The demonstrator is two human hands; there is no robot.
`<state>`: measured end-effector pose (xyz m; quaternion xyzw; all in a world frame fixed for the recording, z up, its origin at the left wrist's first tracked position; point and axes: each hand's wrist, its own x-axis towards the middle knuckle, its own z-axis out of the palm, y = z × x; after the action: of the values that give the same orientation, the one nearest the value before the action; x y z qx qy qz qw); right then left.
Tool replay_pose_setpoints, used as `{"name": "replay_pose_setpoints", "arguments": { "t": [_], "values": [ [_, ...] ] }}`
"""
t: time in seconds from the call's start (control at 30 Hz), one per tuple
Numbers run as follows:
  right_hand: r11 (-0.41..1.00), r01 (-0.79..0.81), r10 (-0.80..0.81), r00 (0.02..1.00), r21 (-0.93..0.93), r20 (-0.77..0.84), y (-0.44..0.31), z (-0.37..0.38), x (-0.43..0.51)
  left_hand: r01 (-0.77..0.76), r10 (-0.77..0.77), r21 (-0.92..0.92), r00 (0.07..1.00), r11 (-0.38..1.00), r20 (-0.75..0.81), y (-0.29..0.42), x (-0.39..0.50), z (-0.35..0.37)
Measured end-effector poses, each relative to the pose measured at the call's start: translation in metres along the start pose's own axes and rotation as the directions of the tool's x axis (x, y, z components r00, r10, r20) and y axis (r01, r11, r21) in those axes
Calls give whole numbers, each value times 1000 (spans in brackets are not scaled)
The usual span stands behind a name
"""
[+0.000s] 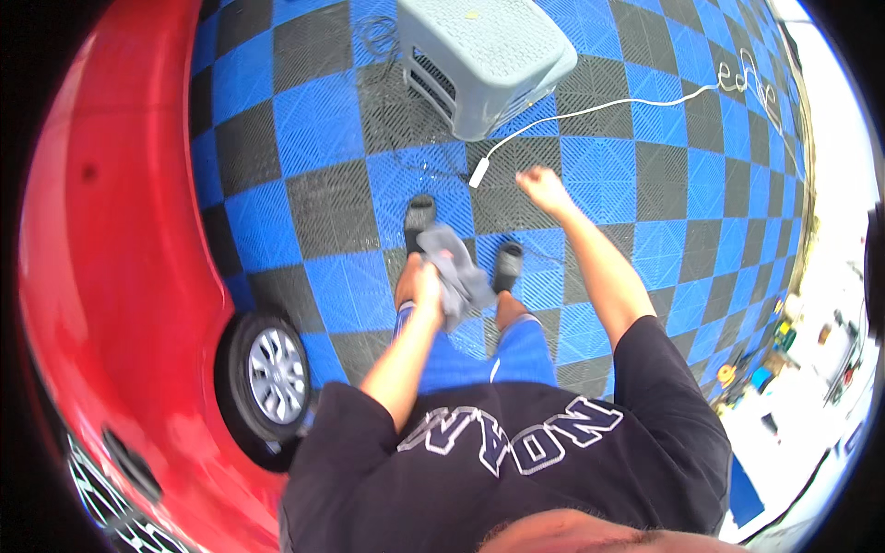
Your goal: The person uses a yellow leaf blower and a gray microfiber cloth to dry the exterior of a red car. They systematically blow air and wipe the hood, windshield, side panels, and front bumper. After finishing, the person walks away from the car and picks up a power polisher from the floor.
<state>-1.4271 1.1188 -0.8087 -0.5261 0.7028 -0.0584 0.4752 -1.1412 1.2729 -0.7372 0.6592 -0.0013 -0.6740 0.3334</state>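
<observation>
My left hand (430, 276) is closed on a grey cloth (453, 273), which hangs in blurred folds over my lower legs and a sandal. A small reddish patch shows on the cloth. My right hand (543, 185) is held out ahead on the other side, fingers curled, with nothing visible in it. Just left of it in the picture, the white end piece (478, 173) of a cable lies on the floor. Beyond my hands stands a grey plastic step stool (494, 48) with a textured top.
A red car (131, 207) with a silver-spoked wheel (278, 375) stands along the left. The white cable (608, 104) crosses blue and black floor tiles (601, 173) to a loose coil at upper right. A dark cable (379, 38) is coiled beside the stool. Assorted items lie at the right edge.
</observation>
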Motion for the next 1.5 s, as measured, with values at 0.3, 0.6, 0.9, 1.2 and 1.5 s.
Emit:
{"name": "replay_pose_setpoints", "arguments": {
  "t": [0.3,0.6,0.9,1.2,1.5],
  "values": [
    [872,-488,489,872,-40,22,178,247,211,-175,-233,590,803,788,548,-20,139,-51],
    [795,-606,593,785,-20,-177,206,330,287,-110,-325,822,883,558,339,14,170,-59],
    [889,-263,303,952,375,-50,223,205,32,-246,-147,948,949,201,278,-41,158,-37],
    [269,47,447,878,962,-168,293,-77,-286,-605,-198,795,784,-32,589,-108,48,120],
    [652,305,738,-45,694,-673,453,-394,-662,-681,-128,608,702,-409,700,-40,-78,187]
  ]
}}
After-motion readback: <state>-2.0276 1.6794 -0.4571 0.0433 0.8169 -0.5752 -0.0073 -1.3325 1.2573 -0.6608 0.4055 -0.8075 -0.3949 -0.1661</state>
